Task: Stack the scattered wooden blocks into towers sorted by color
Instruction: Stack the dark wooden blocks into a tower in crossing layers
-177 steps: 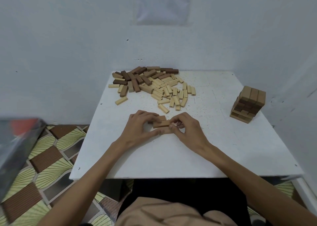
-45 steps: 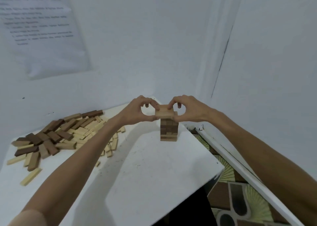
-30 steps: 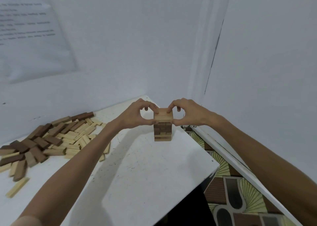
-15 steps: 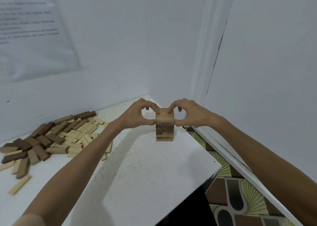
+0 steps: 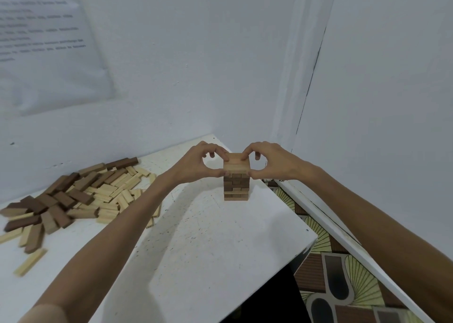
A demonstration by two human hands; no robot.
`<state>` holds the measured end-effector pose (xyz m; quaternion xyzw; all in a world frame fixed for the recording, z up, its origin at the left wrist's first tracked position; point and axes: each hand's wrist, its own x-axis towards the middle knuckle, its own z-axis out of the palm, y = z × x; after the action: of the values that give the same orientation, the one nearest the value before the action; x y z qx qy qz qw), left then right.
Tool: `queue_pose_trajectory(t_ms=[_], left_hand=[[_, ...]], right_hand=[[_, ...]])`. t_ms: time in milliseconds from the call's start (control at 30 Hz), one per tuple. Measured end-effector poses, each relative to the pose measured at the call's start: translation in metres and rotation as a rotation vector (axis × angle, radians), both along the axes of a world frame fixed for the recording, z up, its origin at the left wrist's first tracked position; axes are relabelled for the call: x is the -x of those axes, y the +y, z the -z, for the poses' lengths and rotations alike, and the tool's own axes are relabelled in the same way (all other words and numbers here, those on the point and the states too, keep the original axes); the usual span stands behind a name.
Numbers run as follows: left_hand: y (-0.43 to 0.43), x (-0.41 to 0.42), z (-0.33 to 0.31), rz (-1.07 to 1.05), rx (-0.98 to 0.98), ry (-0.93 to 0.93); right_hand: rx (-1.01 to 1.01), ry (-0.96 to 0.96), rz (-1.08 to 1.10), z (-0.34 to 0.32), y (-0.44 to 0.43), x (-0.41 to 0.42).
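Two hands square up the top layer (image 5: 236, 163) of the tower (image 5: 236, 186).
The left hand (image 5: 196, 163) and the right hand (image 5: 272, 163) pinch it between thumb and forefinger from opposite sides, probably to align it with the layers below. The loose blocks (image 5: 73, 200) lie well beyond the left hand's outer side.

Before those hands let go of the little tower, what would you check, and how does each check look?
1. Both pinch the top layer, left hand and right hand: ok.
2. Top layer flush with the tower, near face: ok.
3. Far face flush: cannot tell, hidden.
4. Tower upright on the table: ok.
5. Tower one colour: not ok, light and dark layers mix.
6. Pile of loose blocks apart from the tower: ok.
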<state>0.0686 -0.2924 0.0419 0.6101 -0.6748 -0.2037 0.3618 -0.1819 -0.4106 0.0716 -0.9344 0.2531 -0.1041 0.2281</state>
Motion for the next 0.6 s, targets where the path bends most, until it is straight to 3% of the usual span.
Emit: queue_pose_trajectory(t_ms=[400, 600], left_hand=[[0.005, -0.003, -0.001, -0.011, -0.037, 0.060], [0.018, -0.016, -0.009, -0.042, -0.035, 0.048]], right_hand=[[-0.056, 0.006, 0.017, 0.001, 0.003, 0.000], [0.008, -0.032, 0.015, -0.007, 0.009, -0.007]])
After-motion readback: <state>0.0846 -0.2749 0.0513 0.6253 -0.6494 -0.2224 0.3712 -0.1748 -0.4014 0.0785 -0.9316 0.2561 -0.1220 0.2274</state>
